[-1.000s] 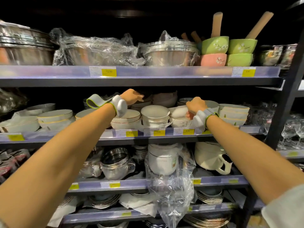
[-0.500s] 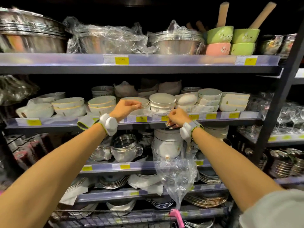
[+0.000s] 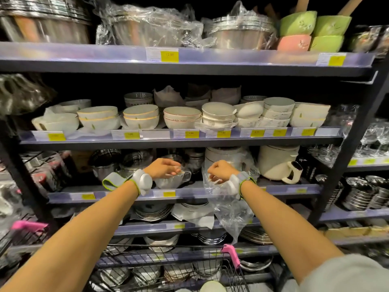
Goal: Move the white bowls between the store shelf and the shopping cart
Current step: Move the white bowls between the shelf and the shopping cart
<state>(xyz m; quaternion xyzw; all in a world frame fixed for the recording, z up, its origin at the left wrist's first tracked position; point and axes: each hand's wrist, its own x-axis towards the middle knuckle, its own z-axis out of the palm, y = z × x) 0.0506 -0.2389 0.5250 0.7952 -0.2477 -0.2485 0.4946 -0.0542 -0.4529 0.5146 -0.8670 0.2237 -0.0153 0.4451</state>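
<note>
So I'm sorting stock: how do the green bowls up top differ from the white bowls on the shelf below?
The green bowls sit on the top shelf; the white bowls sit one shelf lower. The green bowls have wooden handles sticking up; the white bowls have none. The green bowls are plain coloured outside; several white bowls carry a thin gold rim. Both kinds are stacked.

Dim store light from above; shelf (image 3: 189, 57) edges glare, recesses go black, and corners bend and blur (wide lens).
</note>
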